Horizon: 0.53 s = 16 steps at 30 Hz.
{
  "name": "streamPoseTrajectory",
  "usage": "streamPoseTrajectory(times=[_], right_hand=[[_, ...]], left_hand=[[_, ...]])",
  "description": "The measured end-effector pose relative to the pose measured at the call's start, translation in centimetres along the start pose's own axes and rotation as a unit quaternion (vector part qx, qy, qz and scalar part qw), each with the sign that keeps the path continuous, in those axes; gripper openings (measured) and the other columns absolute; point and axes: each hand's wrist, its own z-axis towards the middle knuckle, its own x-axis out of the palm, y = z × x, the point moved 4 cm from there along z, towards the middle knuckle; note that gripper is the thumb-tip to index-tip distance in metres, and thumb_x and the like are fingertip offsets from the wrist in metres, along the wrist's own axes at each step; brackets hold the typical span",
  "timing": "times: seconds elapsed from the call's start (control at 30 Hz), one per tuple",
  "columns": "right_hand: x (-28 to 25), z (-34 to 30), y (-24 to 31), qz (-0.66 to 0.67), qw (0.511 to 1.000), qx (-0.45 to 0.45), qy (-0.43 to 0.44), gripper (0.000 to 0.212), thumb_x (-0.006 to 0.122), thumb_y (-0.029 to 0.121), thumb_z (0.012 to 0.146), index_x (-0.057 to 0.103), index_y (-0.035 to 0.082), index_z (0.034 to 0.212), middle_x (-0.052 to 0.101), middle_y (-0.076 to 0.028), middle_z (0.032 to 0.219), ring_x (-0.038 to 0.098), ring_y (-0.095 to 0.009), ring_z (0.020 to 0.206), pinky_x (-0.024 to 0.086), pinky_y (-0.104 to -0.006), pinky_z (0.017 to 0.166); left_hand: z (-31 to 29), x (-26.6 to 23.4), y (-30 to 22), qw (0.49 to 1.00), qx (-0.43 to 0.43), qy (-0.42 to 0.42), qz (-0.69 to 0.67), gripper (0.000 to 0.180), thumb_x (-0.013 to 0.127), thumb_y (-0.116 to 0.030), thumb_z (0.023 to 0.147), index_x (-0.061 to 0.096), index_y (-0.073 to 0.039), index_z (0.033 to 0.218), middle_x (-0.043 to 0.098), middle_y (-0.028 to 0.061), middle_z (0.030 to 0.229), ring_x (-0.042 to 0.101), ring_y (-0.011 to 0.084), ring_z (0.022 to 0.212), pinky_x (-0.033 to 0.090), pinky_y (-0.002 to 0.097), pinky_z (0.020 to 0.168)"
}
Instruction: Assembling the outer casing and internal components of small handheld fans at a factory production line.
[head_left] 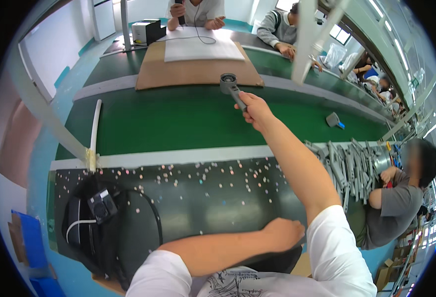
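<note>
My right hand [255, 110] reaches far out over the green conveyor belt [178, 119]. Its fingers are wrapped round the handle of a grey handheld fan [229, 84], whose round head with a dark ring points away from me. Below, near the front edge of the dark table [198, 213], my left hand [285, 233] is curled closed, back of the hand up. Whatever it may hold is hidden. Small pale round pieces [220, 185] lie scattered over the table. Another grey fan-like piece with a blue end [334, 120] lies on the belt to the right.
A heap of grey handle-shaped parts [349, 168] covers the table's right end, beside a seated co-worker [398, 203]. A black bag [92, 222] with a small device sits at left. Across the belt are a cardboard sheet [198, 74] and two people. A white post [54, 119] rises at left.
</note>
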Motion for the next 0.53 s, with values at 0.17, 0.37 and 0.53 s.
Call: streamPoseTrajectory(times=[0.17,0.37,0.53], right_hand=[[3.7,9.2,3.9,0.072,0.995,-0.075,0.004,0.035,0.052,0.033,0.1,0.053,0.004,0.118,0.062,-0.01,0.097,0.058,-0.016,0.051,0.041,-0.0236,0.043],[-22.7,17.4,6.5,-0.497,0.67,-0.326,-0.445,0.031,0.056,0.014,0.088,0.054,0.0,0.115,0.063,-0.022,0.107,0.068,-0.03,0.091,0.055,-0.0431,0.077],[-26.5,9.5,6.1,-0.684,0.654,-0.134,-0.294,0.048,0.055,0.018,0.09,0.045,0.006,0.135,0.057,-0.018,0.129,0.055,-0.033,0.121,0.047,-0.0438,0.098]], left_hand=[[0.7,3.3,1.6,0.982,0.002,-0.074,-0.177,0.024,0.046,-0.018,0.091,0.063,-0.001,0.094,0.067,0.02,0.094,0.067,0.0342,0.086,0.053,0.0424,0.071],[1.9,0.0,-1.6,0.983,0.086,-0.03,-0.157,0.021,0.049,-0.019,0.091,0.064,-0.005,0.088,0.065,0.0149,0.087,0.066,0.0311,0.076,0.053,0.0397,0.066],[0.2,-0.3,1.3,0.99,0.005,-0.098,-0.097,0.016,0.058,-0.021,0.091,0.055,-0.007,0.084,0.059,0.0089,0.078,0.064,0.0273,0.066,0.053,0.0375,0.054]])
